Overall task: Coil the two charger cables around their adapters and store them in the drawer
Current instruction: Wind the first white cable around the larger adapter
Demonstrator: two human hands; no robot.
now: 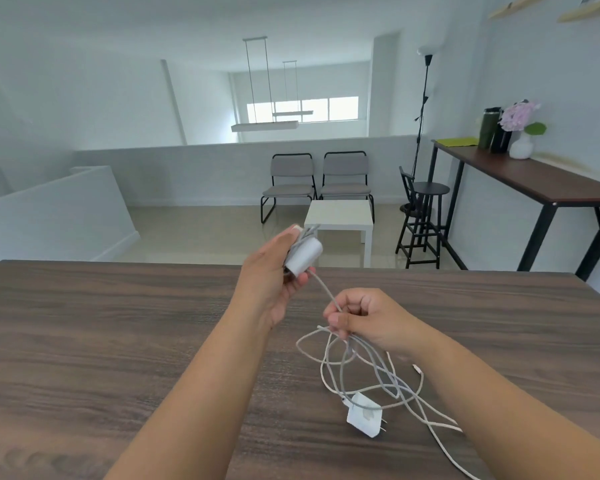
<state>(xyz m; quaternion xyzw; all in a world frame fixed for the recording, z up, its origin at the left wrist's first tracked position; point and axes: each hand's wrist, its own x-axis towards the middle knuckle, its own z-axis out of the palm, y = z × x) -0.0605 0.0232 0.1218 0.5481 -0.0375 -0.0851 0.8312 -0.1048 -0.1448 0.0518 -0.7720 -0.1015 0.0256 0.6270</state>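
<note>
Above the wooden surface, the grey adapter was clamped in the left hand, and its cable was stretched down-right to the closed right hand, under which the second adapter was left lying, loose.

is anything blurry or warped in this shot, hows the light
Head view: wide-angle bend curves the table edge and walls; soft daylight, faint shadows; the window is blown out; hands and cable slightly soft; the far shelf table's back edge smears.
</note>
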